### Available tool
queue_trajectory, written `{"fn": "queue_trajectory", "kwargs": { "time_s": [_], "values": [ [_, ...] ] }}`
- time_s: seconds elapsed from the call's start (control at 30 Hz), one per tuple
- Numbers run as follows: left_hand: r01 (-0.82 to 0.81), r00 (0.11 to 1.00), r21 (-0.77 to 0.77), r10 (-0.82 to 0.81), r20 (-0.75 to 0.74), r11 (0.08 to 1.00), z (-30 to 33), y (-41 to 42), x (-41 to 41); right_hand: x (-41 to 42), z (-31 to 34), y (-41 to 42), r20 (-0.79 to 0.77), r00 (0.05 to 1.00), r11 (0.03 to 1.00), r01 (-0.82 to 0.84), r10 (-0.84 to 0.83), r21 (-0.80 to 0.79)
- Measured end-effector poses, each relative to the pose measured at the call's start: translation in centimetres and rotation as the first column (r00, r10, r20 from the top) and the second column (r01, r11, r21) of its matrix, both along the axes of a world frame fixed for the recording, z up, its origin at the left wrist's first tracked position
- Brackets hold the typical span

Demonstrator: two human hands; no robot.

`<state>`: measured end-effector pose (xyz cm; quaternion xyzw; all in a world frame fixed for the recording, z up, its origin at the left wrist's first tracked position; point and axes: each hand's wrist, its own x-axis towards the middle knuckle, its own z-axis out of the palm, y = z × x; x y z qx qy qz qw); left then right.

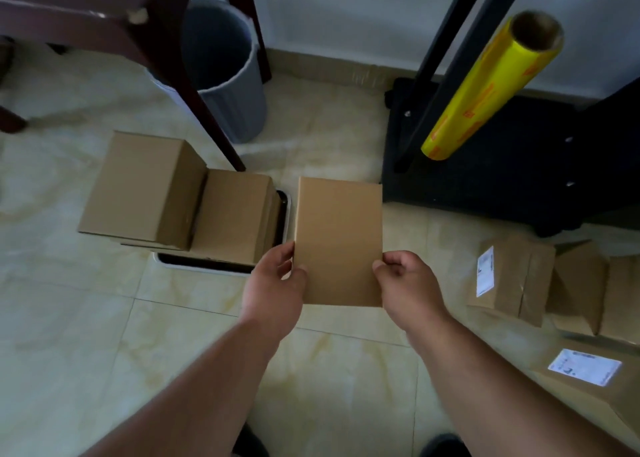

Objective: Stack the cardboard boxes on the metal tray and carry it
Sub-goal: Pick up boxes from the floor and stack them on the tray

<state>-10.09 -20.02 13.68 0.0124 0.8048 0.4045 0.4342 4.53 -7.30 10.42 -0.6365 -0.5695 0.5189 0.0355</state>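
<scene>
Holding a flat cardboard box [338, 241] between both hands, the person keeps it level above the floor [69, 335], just to the right of the metal tray [284, 210]. The left hand [273, 283] grips the box's left edge near the lower corner, thumb on top and fingers [287, 259] curled under, clamped on the cardboard. The right hand [403, 280] mirrors this on the right edge, fingers closed on the box. The two-sided grip probably keeps the broad face horizontal, ready to set down flat.

The tray rests on the floor tiles and already carries a stack: a tall box [138, 186] at the left and a lower box [235, 214] beside it, both on flatter boxes beneath. Only the tray's right rim and near rim show.

More parcels [509, 280] with labels lie on the floor at the right, well apart from the tray, so stacking is judged unfinished. The held box likely goes onto the lower right side of the stack, levelling it before carrying.
</scene>
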Motion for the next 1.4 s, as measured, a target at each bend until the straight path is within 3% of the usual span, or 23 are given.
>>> {"fn": "queue_trajectory", "kwargs": {
  "time_s": [0.63,1.07,1.27,1.4],
  "values": [
    [0.009,0.995,-0.041,-0.013,-0.096,0.999,-1.1,-4.5,-11.8,-13.5,-1.0,-4.6,-0.030,0.996,0.995,-0.086,0.085,-0.050],
    [0.077,0.989,-0.137,-0.093,-0.115,0.988,-4.4,-5.4,-13.2,-16.0,-3.4,-6.1,-0.040,0.994,0.991,-0.109,0.106,-0.071],
    [-0.152,0.979,-0.189,0.120,-0.167,0.970,-3.8,-6.8,-10.7,-16.3,-3.3,-6.4,-0.025,0.992,0.990,-0.128,0.126,-0.061],
    [-0.368,0.907,-0.310,0.412,0.089,0.877,-2.7,-6.8,-8.9,-16.7,-3.4,-6.4,-0.036,0.994,0.991,-0.104,0.102,-0.082]
  ]
}}
